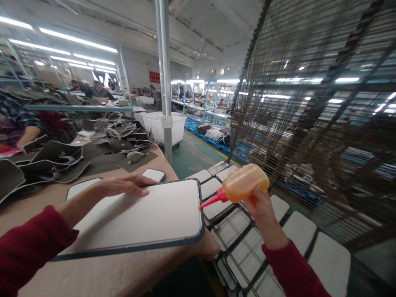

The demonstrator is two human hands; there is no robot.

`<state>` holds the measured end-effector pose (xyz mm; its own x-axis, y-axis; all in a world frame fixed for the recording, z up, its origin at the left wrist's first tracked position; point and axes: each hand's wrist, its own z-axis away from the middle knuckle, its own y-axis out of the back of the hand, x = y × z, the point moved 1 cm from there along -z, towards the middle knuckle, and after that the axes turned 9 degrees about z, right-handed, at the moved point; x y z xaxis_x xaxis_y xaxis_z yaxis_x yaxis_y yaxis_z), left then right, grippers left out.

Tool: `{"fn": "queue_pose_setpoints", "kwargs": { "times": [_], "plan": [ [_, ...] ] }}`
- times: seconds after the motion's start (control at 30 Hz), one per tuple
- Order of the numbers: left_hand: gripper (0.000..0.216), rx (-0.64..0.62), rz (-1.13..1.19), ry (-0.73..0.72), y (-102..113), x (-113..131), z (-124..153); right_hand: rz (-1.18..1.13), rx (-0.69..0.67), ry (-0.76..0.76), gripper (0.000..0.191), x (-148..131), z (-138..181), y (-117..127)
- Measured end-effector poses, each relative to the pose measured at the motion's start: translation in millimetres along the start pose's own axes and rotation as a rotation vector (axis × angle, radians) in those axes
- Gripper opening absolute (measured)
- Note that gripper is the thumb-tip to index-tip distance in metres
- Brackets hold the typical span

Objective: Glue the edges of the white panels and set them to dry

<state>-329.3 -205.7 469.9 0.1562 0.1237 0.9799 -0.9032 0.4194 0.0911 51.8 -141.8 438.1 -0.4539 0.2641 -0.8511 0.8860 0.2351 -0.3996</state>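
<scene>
A white panel with rounded corners and a dark blue edge (167,214) lies at the table's corner, its right end near the table edge. My left hand (128,185) rests on its far side, fingers stretched out over the white face. In my right hand (260,206) is a squeeze bottle (246,182) of amber liquid, tilted so its red nozzle points left and down. The nozzle tip meets the panel's right rim, where a little amber shows. Behind my left hand, parts of other white panels (154,175) stick out.
Brown paper covers the table (123,276). Grey-brown cut pieces with metal fittings (123,144) are heaped at the back left, near a co-worker's arm (29,136). A wire rack (238,231) on the right holds several white panels. A metal post (167,82) stands beyond the table.
</scene>
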Motion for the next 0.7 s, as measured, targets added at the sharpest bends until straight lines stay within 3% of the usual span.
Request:
{"fn": "queue_pose_setpoints", "kwargs": {
  "times": [0.1,0.4,0.7],
  "plan": [
    [0.052,-0.144,0.085,0.139,-6.2,2.0,3.0,0.003,-0.035,0.002,0.049,-1.5,3.4,-0.7],
    [0.052,-0.096,0.135,0.141,0.7,-8.6,6.2,0.054,-0.086,0.010,0.074,-5.2,11.0,-4.0],
    [0.053,-0.070,0.219,0.183,1.8,-12.4,11.1,0.068,-0.094,-0.009,0.066,-13.6,19.4,-13.2]
  ]
}}
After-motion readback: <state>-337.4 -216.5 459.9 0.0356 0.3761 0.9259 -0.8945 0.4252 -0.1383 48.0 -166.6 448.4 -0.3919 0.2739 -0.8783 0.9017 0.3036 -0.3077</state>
